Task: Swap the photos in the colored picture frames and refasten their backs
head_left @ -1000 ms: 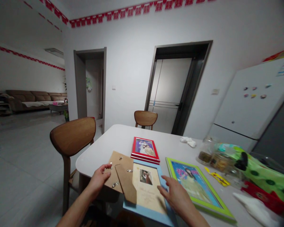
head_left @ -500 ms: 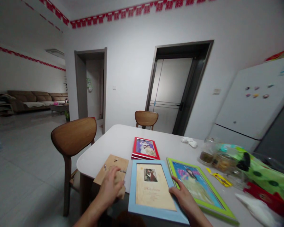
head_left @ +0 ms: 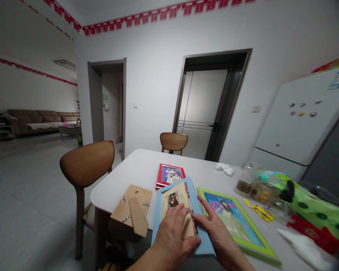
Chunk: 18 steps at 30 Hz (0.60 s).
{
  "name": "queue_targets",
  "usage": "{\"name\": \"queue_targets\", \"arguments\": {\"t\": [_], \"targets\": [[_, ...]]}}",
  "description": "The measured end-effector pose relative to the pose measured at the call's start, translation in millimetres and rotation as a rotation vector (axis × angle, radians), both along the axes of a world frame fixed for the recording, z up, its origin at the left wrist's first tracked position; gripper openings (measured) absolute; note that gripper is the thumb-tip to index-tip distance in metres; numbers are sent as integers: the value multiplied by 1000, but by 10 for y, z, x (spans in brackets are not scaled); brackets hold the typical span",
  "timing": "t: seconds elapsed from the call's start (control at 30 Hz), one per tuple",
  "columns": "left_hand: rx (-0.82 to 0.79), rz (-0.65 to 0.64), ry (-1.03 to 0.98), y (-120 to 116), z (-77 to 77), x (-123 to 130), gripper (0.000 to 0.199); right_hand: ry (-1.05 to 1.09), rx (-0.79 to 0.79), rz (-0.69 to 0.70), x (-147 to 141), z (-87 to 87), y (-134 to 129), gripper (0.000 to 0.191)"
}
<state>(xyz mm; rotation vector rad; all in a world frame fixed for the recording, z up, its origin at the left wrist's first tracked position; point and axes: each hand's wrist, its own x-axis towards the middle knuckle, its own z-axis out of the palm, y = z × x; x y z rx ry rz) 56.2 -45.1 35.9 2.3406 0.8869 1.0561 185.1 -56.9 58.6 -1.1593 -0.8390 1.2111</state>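
Observation:
A light-blue picture frame [head_left: 197, 205] is tilted up at the near edge of the table, with a beige printed sheet [head_left: 165, 195] in it. My right hand [head_left: 214, 229] grips the frame's right side, its fingertips near the sheet's edge. Across the sheet lies my left hand [head_left: 173, 233], fingers extended and thumb apart, covering its lower part. A dark red strip [head_left: 188, 192] shows along the sheet's right edge. To the left, a brown backing board [head_left: 120, 205] with metal clips and a stand leg [head_left: 138, 218] lies at the table edge.
A red-framed photo [head_left: 171, 174] lies behind the blue frame, and a green-framed one [head_left: 234, 222] lies to its right. Glass jars [head_left: 244, 184], a yellow packet [head_left: 259, 210], crumpled tissue [head_left: 224, 168] and a green bag [head_left: 313, 207] occupy the right side. A wooden chair [head_left: 87, 163] stands left.
My left hand has moved right from the backing board onto the sheet. The blue frame has tilted up and now overlaps the red frame. The dark red strip has come into view.

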Motion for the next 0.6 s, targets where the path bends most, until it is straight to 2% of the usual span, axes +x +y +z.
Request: {"name": "queue_targets", "arguments": {"t": [0.07,0.13,0.27,0.4,0.5,0.6], "targets": [[80,-31,29,7,44,-30,49,-10,11,-6,-1,-28,21,86],[132,-4,6,40,92,-87,49,-82,-4,-20,34,-78,57,86],[75,273,-166,217,74,-360,43,-394,-74,-65,256,-317,156,80],[-108,487,-331,398,-211,-740,37,-935,-89,-144,495,-654,228,62],[-234,514,-342,436,-477,-945,38,-1217,-106,-131,551,-802,245,56],[-281,527,-255,404,-632,-1033,35,-1355,-108,-94,536,-839,249,52]]}}
